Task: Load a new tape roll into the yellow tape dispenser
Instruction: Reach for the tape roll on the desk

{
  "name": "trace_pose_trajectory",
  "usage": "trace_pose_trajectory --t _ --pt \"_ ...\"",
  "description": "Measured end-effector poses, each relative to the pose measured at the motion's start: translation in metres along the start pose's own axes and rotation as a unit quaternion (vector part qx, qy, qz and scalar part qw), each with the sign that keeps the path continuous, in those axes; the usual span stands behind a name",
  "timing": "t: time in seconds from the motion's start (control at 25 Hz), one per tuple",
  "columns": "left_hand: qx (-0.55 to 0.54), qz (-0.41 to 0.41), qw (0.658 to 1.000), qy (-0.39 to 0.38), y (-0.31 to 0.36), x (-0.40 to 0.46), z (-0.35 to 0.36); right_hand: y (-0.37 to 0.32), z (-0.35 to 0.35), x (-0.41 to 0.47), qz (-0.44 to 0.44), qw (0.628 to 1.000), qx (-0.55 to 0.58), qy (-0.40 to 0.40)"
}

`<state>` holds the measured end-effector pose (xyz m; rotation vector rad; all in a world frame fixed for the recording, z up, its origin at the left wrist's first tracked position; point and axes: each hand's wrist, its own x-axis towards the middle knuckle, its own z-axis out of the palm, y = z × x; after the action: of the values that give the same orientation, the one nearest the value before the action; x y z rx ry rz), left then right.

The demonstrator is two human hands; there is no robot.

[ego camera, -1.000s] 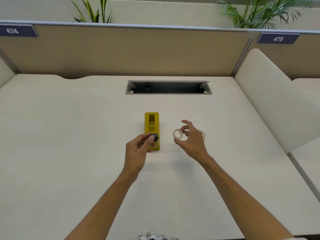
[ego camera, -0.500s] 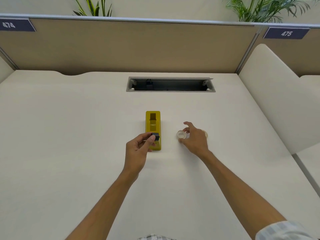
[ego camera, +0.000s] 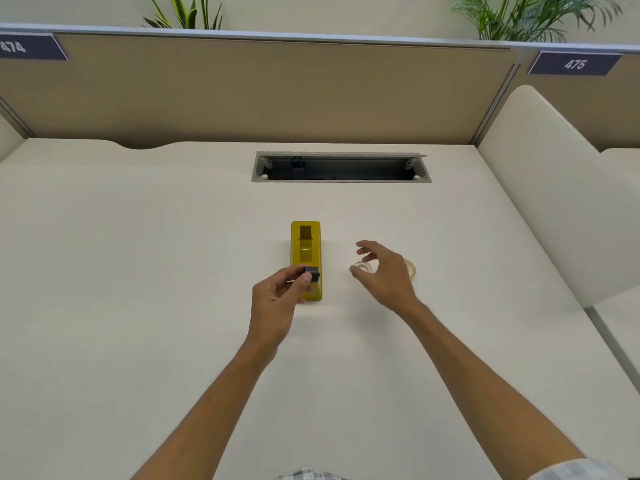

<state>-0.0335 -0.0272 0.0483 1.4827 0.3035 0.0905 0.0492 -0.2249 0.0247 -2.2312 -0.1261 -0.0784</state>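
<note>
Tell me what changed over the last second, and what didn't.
The right hand lowered the clear ring it had pinched in the air, set it on the desk and let go; its fingers are now spread open just above it. The left hand went on pinching the dark spool over the near end of the yellow tape dispenser, which did not move.
</note>
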Motion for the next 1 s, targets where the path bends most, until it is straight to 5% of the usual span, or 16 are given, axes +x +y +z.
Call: trace_pose_trajectory --t 0.28,1.0 --pt "0.003 0.004 1.000 -0.005 0.004 -0.005 0.002 -0.048 -0.001 -0.036 -0.023 0.984 0.171 -0.044" --pt "-0.023 0.021 0.999 -0.044 0.013 -0.016 -0.002 -0.066 0.000 -0.059 -0.009 0.960 0.263 -0.100"
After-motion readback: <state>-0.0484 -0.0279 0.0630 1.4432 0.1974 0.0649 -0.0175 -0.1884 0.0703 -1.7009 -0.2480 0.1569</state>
